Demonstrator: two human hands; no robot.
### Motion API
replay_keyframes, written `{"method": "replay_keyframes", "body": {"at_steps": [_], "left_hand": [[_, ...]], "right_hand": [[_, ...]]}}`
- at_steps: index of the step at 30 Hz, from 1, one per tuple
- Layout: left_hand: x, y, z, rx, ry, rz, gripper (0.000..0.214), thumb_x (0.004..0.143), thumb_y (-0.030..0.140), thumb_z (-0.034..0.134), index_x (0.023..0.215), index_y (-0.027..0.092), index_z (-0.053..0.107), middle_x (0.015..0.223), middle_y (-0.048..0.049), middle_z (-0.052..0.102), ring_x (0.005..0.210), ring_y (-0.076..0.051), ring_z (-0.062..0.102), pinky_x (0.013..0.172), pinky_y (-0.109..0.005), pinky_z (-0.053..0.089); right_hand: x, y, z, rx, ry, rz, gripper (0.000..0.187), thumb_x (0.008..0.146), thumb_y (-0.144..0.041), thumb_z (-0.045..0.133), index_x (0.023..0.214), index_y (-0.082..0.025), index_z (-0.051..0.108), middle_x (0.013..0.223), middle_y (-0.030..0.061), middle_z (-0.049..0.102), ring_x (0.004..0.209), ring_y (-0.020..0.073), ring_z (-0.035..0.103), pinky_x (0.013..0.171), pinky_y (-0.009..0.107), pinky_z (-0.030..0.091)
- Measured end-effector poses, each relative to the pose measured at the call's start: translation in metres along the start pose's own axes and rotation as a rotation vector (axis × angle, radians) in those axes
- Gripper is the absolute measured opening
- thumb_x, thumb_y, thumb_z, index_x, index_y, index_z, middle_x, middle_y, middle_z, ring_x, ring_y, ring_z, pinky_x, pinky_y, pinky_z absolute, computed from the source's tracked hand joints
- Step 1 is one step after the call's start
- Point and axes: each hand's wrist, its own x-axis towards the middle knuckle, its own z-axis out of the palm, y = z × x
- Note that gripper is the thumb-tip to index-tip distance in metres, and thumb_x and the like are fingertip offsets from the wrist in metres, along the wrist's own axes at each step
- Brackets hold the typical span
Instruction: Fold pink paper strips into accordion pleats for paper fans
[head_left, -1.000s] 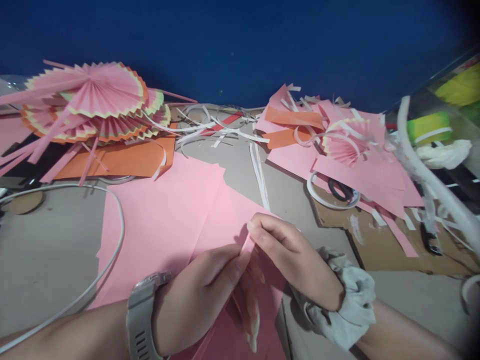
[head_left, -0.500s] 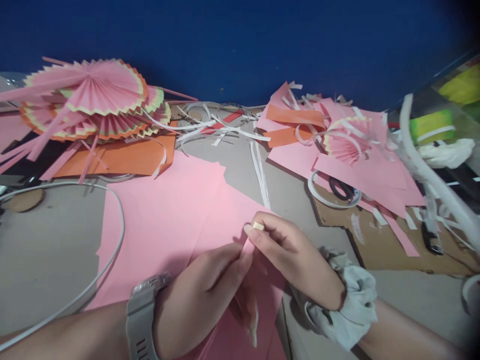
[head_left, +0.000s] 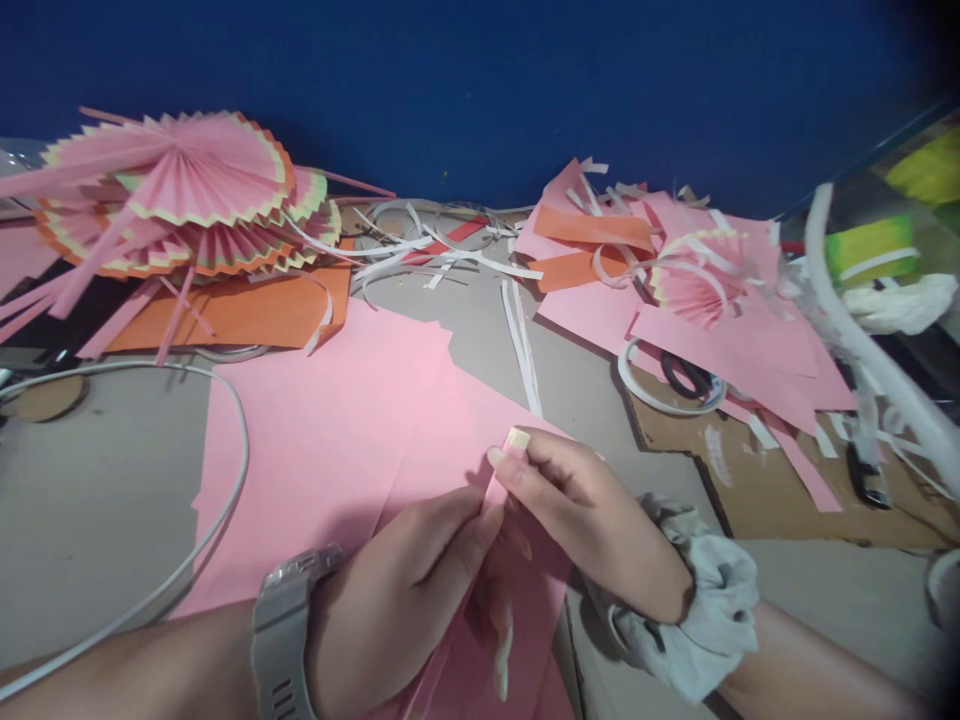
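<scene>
My left hand (head_left: 409, 590), with a grey watch on its wrist, pinches a folded pink paper piece (head_left: 495, 640) near the bottom middle. My right hand (head_left: 585, 520), a grey scrunchie on its wrist, pinches a small pale strip (head_left: 516, 440) at the top end of that same pink piece. The strip's pale end sticks up past my fingertips. Both hands meet over a large pink paper sheet (head_left: 322, 440) lying flat on the grey table (head_left: 97, 510).
Pleated pink fans (head_left: 180, 200) lie stacked at the back left on orange paper (head_left: 240, 315). White paper strips (head_left: 450, 260), pink and orange scraps (head_left: 675, 290), a tape ring (head_left: 667, 385), brown cardboard (head_left: 757, 490) and a white cable (head_left: 232, 440) lie around.
My right fingers have drawn the pale strip upward off the pink piece; it was hidden a second ago and now shows above my fingertips. The left hand has barely moved.
</scene>
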Motion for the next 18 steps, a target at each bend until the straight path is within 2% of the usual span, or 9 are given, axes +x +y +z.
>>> {"method": "replay_keyframes", "body": {"at_steps": [3, 7, 12, 14, 16, 18], "left_hand": [[0.0003, 0.0001, 0.0007, 0.012, 0.008, 0.003, 0.032, 0.094, 0.032, 0.027, 0.076, 0.017, 0.048, 0.057, 0.0014, 0.056, 0.05, -0.01, 0.054, 0.065, -0.025, 0.047], [0.0007, -0.0016, 0.0015, -0.018, 0.006, 0.021, 0.03, 0.094, 0.032, 0.029, 0.076, 0.017, 0.047, 0.056, 0.0023, 0.055, 0.049, -0.009, 0.054, 0.061, -0.024, 0.047], [-0.0011, -0.0026, 0.0015, -0.019, 0.011, 0.03, 0.034, 0.094, 0.033, 0.027, 0.071, 0.017, 0.046, 0.056, 0.0012, 0.055, 0.05, -0.01, 0.053, 0.06, -0.023, 0.046], [-0.0023, -0.0009, 0.0009, -0.015, -0.009, 0.009, 0.032, 0.094, 0.034, 0.028, 0.074, 0.017, 0.047, 0.058, 0.0009, 0.057, 0.05, -0.009, 0.054, 0.058, -0.022, 0.046], [-0.0032, 0.0013, 0.0002, 0.015, -0.029, -0.04, 0.033, 0.093, 0.036, 0.028, 0.075, 0.017, 0.047, 0.061, 0.0, 0.058, 0.051, -0.009, 0.054, 0.054, -0.02, 0.045], [-0.0037, 0.0026, -0.0001, 0.021, -0.022, -0.069, 0.035, 0.093, 0.038, 0.028, 0.073, 0.017, 0.047, 0.061, -0.0004, 0.058, 0.05, -0.007, 0.053, 0.048, -0.016, 0.043]], "right_hand": [[-0.0013, -0.0013, 0.0037, -0.002, 0.046, 0.005, 0.036, 0.09, -0.035, 0.038, 0.059, -0.02, 0.032, 0.051, -0.0065, 0.036, 0.046, 0.0073, 0.038, 0.046, 0.021, 0.029], [-0.0024, -0.0032, 0.0046, 0.03, 0.038, 0.025, 0.036, 0.091, -0.034, 0.036, 0.059, -0.02, 0.034, 0.048, -0.0065, 0.041, 0.046, 0.0073, 0.041, 0.047, 0.021, 0.032], [-0.001, 0.0008, -0.0004, 0.065, -0.121, 0.008, 0.029, 0.09, -0.032, 0.04, 0.064, -0.019, 0.041, 0.055, -0.0058, 0.042, 0.051, 0.0072, 0.042, 0.05, 0.02, 0.032], [-0.0005, 0.003, -0.0018, 0.062, -0.09, 0.003, 0.03, 0.09, -0.033, 0.041, 0.064, -0.019, 0.04, 0.057, -0.006, 0.037, 0.051, 0.0069, 0.037, 0.049, 0.02, 0.031], [-0.0005, 0.0044, -0.0023, 0.056, -0.006, -0.003, 0.032, 0.09, -0.035, 0.041, 0.063, -0.019, 0.036, 0.058, -0.0061, 0.031, 0.052, 0.0071, 0.032, 0.049, 0.02, 0.029], [-0.0008, 0.0049, -0.0022, 0.04, 0.016, -0.008, 0.033, 0.09, -0.036, 0.039, 0.063, -0.019, 0.036, 0.058, -0.0057, 0.03, 0.052, 0.0076, 0.032, 0.049, 0.021, 0.03]]}}
